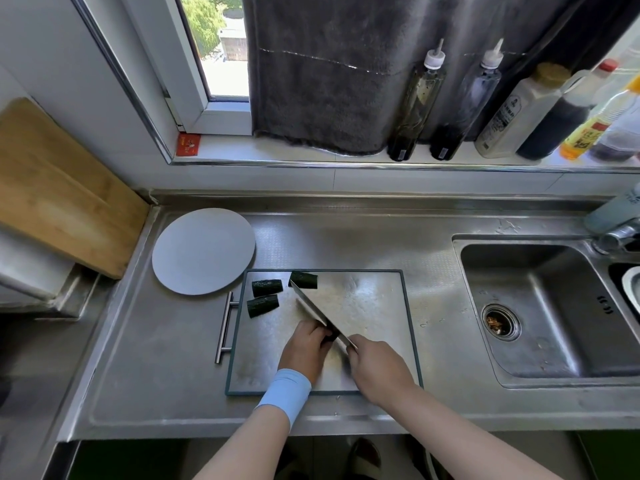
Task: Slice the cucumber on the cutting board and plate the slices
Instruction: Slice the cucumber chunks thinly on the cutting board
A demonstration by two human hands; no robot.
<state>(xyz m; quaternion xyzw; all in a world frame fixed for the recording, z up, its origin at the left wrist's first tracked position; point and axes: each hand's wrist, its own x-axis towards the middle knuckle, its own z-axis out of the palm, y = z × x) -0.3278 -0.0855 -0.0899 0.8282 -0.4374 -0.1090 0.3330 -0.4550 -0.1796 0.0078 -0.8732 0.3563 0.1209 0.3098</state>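
Gripping the knife (313,308) by its handle, the right hand (377,370) sits over the near-right part of the cutting board (374,306). Its fingers are wrapped so fully round the handle that the handle is hidden. The blade runs away from this hand, forward and to the left.

Just left of it, the left hand (306,348) lies knuckles up with its fingers curled down, pinning a dark cucumber piece (330,336) against the board. That piece sits under the fingertips, between the two hands and right against the blade. So little of it shows that whether the edge has entered it cannot be told. A light blue wristband (287,393) circles the left wrist.

Ahead of the left hand and well apart from it, three cucumber chunks (266,287) lie near the board's far-left corner. Two are stacked one behind the other slightly to the hand's left, and the farthest chunk (304,279) is straight ahead, just beside the knife's tip.

Farther forward and left of the left hand, a round white plate (203,250) rests on the steel counter (156,375), its rim just beside the board's corner. A bar handle (227,327) runs along the board's edge to the left of that hand. The sink (540,306) lies well to the right of the right hand.
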